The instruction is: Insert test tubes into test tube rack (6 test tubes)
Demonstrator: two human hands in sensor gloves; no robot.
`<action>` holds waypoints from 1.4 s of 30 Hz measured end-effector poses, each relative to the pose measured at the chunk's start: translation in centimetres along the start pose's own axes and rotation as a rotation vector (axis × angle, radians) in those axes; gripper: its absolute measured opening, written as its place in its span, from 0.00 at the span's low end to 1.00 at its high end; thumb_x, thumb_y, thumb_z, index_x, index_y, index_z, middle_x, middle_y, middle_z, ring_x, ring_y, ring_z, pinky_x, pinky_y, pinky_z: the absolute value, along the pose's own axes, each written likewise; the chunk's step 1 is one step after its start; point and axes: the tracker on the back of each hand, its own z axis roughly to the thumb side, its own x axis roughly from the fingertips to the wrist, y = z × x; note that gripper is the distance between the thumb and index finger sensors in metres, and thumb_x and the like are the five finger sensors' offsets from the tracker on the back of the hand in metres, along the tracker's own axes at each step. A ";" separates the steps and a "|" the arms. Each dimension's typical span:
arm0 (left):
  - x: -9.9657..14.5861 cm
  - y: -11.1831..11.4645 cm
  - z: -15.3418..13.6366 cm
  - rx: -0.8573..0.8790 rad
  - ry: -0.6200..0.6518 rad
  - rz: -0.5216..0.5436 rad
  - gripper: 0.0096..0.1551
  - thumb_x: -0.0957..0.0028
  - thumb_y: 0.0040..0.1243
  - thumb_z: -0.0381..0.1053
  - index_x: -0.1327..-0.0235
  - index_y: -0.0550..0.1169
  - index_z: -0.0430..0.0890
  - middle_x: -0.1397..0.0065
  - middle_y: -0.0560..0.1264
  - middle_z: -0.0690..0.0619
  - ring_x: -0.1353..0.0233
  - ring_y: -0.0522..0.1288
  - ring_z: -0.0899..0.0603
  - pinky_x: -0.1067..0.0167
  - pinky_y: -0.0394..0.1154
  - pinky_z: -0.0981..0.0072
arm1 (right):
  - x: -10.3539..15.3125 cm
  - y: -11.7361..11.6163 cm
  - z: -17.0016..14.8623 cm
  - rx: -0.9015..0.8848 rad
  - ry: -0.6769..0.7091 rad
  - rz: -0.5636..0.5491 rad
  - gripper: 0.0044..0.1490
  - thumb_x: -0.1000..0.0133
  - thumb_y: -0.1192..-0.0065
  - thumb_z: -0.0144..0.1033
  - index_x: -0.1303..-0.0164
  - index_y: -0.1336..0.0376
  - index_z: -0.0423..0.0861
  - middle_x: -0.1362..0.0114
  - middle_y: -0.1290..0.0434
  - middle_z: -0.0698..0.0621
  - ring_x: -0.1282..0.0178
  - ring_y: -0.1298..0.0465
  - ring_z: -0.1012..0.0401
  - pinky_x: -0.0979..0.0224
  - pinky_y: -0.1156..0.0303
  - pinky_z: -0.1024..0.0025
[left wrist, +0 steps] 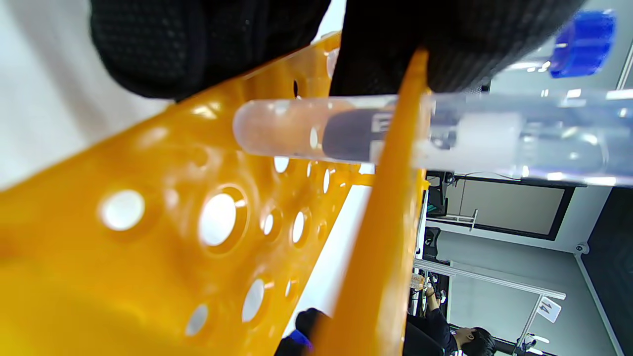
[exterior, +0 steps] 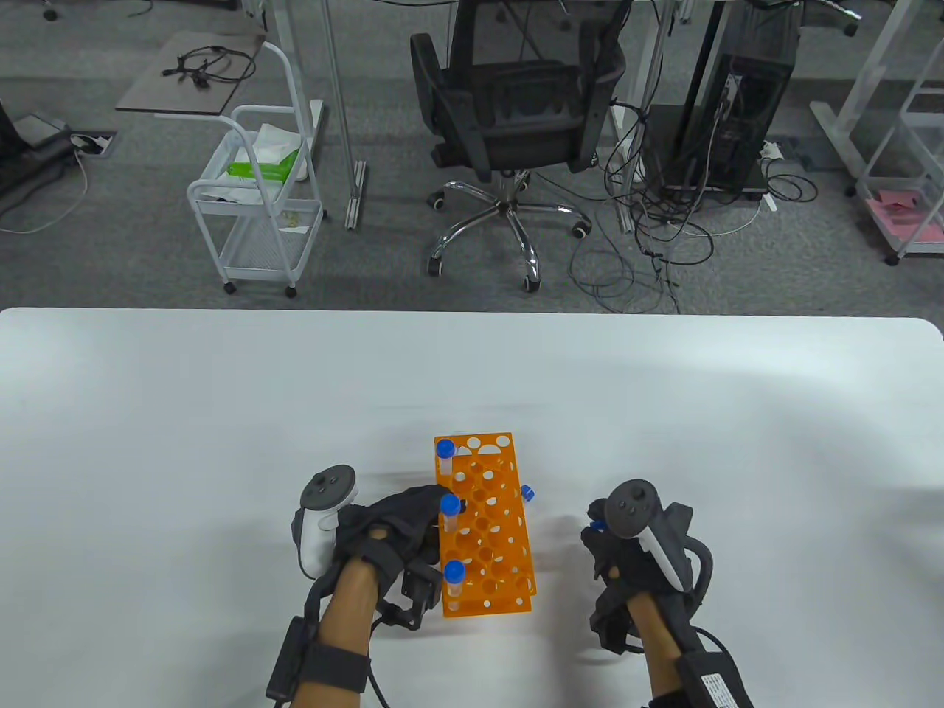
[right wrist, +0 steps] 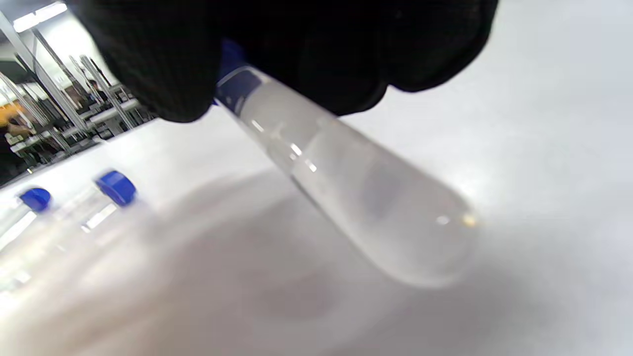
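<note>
Gloved fingers (right wrist: 306, 54) fill the top of the right wrist view, and the right hand (exterior: 627, 560) is pinching a capped test tube (right wrist: 356, 198) near its blue cap, rounded end slanting down toward the white desk (exterior: 221, 413), a grip that leaves the tip free to find a hole. Beside that hand, two more blue-capped tubes (right wrist: 64, 217) lie blurred on the desk, presumably waiting their turn. Over to the left hand (exterior: 391, 527): it presses against the near long side of the orange rack (exterior: 490, 531), fingers curled onto its edge by the middle tube (exterior: 449, 512), likely bracing the light plastic frame so it won't skate. Three tubes stand in the rack's left column, with a fourth blue cap (exterior: 526, 493) showing at its right edge, though whether that one is seated I can't tell. By my read, roughly half the job is done, and lining the tip over an open hole comes next.
</note>
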 end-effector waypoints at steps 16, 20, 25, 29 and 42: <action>0.3 0.3 -0.1 -0.017 0.008 -0.014 0.25 0.51 0.60 0.62 0.51 0.87 0.51 0.29 0.75 0.35 0.42 0.81 0.36 0.52 0.79 0.50 | 1.9 3.3 0.7 -0.209 0.100 -0.085 0.37 0.51 0.29 0.49 0.31 0.40 0.59 0.30 0.28 0.57 0.38 0.22 0.55 0.37 0.24 0.56; 0.3 0.5 0.0 -0.018 0.015 -0.022 0.25 0.51 0.60 0.62 0.51 0.87 0.51 0.29 0.75 0.35 0.42 0.81 0.36 0.52 0.79 0.50 | 2.2 4.0 0.7 -0.256 0.113 -0.105 0.38 0.51 0.28 0.48 0.31 0.42 0.58 0.30 0.29 0.57 0.37 0.23 0.55 0.37 0.24 0.56; 0.3 0.6 -0.1 -0.014 0.019 -0.035 0.25 0.51 0.60 0.62 0.51 0.87 0.51 0.29 0.75 0.35 0.42 0.81 0.36 0.52 0.79 0.50 | 2.5 5.1 0.4 -0.333 0.107 -0.130 0.38 0.51 0.28 0.47 0.31 0.42 0.58 0.29 0.29 0.56 0.37 0.23 0.55 0.37 0.24 0.56; 0.3 0.7 0.0 -0.011 0.018 -0.043 0.25 0.51 0.60 0.62 0.51 0.87 0.51 0.29 0.75 0.35 0.42 0.81 0.36 0.52 0.79 0.50 | 2.7 5.9 0.8 -0.351 0.105 -0.157 0.38 0.51 0.28 0.47 0.31 0.43 0.58 0.28 0.29 0.57 0.36 0.23 0.56 0.37 0.24 0.57; 0.0 1.1 0.0 -0.041 0.006 -0.057 0.25 0.51 0.61 0.62 0.51 0.87 0.51 0.29 0.75 0.36 0.42 0.81 0.36 0.52 0.79 0.50 | 3.3 10.0 5.8 -0.331 0.162 -0.195 0.37 0.50 0.28 0.44 0.31 0.43 0.59 0.27 0.30 0.57 0.34 0.23 0.56 0.34 0.25 0.56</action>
